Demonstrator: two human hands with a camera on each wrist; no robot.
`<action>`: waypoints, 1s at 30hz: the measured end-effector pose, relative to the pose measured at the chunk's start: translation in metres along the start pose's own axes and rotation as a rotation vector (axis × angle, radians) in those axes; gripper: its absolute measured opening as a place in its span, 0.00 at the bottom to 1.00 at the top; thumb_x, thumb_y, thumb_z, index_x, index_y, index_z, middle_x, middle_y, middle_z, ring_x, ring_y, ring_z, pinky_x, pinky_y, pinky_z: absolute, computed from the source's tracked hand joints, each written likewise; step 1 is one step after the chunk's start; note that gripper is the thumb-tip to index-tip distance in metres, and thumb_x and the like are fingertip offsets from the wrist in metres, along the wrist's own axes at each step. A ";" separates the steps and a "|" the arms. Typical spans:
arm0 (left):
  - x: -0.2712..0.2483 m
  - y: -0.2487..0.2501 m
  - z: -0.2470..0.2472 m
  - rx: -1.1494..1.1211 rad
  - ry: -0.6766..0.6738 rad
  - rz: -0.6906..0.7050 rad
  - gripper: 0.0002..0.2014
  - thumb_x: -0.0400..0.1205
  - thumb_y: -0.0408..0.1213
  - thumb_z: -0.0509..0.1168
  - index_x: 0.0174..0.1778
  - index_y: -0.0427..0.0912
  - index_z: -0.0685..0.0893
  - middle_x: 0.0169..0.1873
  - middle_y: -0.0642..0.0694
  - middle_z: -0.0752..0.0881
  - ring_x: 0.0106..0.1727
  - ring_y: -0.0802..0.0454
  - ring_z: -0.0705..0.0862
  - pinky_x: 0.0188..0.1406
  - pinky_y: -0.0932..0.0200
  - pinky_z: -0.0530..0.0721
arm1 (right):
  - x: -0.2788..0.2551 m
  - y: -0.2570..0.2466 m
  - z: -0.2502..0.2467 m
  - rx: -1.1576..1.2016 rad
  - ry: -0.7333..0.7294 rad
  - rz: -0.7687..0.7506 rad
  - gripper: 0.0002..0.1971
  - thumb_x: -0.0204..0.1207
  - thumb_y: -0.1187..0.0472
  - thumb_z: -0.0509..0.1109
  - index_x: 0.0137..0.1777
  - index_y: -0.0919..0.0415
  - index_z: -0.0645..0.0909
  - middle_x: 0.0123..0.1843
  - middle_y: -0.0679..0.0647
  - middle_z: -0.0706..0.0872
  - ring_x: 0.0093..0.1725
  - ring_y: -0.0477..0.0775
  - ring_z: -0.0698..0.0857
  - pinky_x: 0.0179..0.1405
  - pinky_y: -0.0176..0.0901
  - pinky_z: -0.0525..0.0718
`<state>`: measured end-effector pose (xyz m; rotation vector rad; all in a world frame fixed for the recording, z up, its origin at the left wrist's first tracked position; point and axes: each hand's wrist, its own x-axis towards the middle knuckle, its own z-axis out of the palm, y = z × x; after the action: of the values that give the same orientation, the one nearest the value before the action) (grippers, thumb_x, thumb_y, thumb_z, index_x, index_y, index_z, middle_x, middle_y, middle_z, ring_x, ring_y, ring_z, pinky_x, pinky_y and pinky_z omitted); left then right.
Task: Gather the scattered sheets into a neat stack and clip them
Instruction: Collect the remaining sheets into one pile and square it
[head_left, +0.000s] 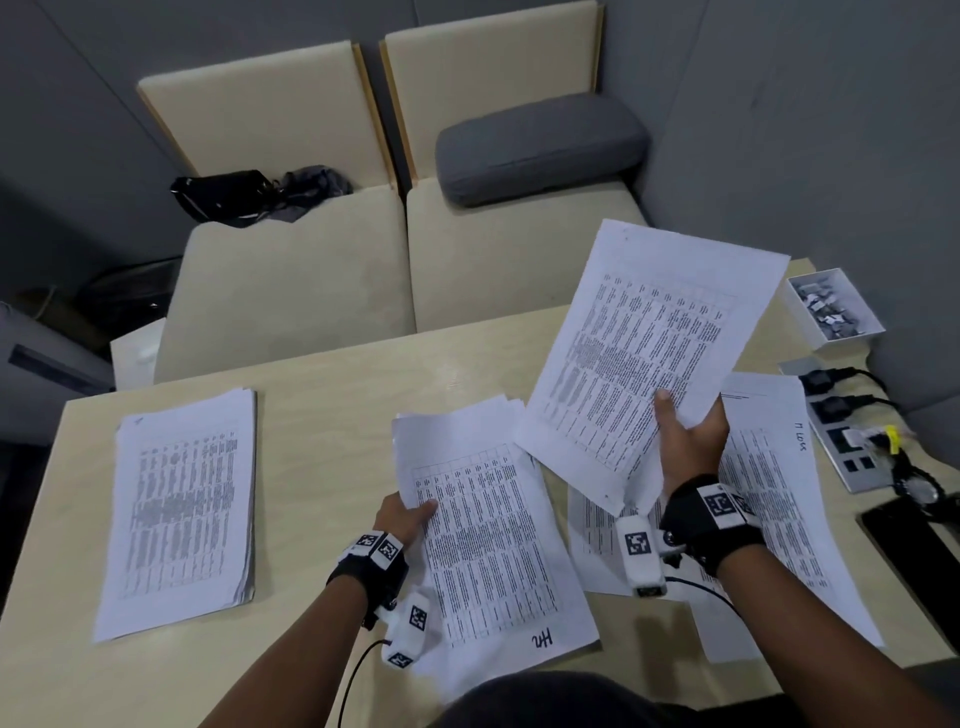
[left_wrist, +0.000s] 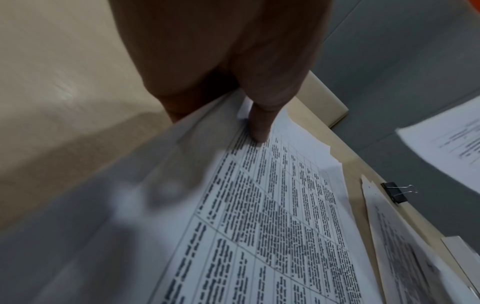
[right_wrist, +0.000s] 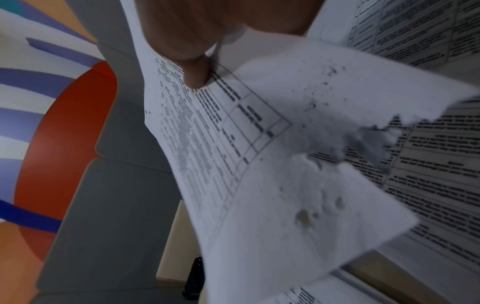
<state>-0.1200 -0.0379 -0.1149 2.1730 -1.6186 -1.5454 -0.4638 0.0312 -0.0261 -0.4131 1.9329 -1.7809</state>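
Pale wood surface carries printed sheets in several lots. Left hand pinches the far left edge of the middle sheets, thumb on top, fingers under; the left wrist view shows that edge lifted and a thumb pressed onto the print. Several sheet edges fan out at the far end of this lot, not squared. Right hand grips a raised sheet at its near edge, thumb on the printed face, held tilted above the surface and overlapping the far right corner of the middle sheets in the head view. Right wrist view shows that sheet's near corner torn and smudged. More sheets lie flat under and right of the right hand, at an angle, one with handwriting near its far edge. Neat stack sits well apart at the left, flat, untouched. Binder clip, black, lies on the surface beyond the middle sheets, seen only from the left wrist. White tray of small grey pieces stands at the far right corner. Power strip with plugs lies along the right edge. Beige sofa behind holds a black bag and a grey cushion.
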 end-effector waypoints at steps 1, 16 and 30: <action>-0.001 0.001 0.000 0.000 -0.004 0.005 0.12 0.79 0.42 0.70 0.41 0.36 0.83 0.35 0.38 0.86 0.35 0.43 0.84 0.42 0.50 0.85 | -0.001 0.001 0.000 -0.023 -0.008 0.002 0.22 0.77 0.62 0.73 0.70 0.62 0.76 0.60 0.56 0.85 0.58 0.54 0.83 0.59 0.45 0.81; -0.016 0.045 0.050 -0.133 -0.167 0.076 0.24 0.71 0.49 0.78 0.55 0.35 0.86 0.50 0.37 0.90 0.51 0.39 0.89 0.56 0.42 0.87 | -0.074 0.098 -0.014 -1.020 -1.111 0.300 0.41 0.79 0.49 0.66 0.85 0.57 0.46 0.75 0.62 0.77 0.68 0.59 0.82 0.68 0.48 0.80; 0.014 0.017 0.026 0.046 0.016 0.007 0.17 0.71 0.37 0.77 0.53 0.35 0.85 0.46 0.35 0.90 0.45 0.37 0.89 0.48 0.39 0.89 | 0.082 0.061 -0.200 -1.347 -0.163 0.282 0.35 0.65 0.53 0.80 0.72 0.61 0.75 0.73 0.66 0.73 0.72 0.68 0.74 0.69 0.61 0.77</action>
<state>-0.1513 -0.0432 -0.1285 2.1941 -1.6723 -1.4997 -0.6329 0.1639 -0.0897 -0.6096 2.6127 -0.0546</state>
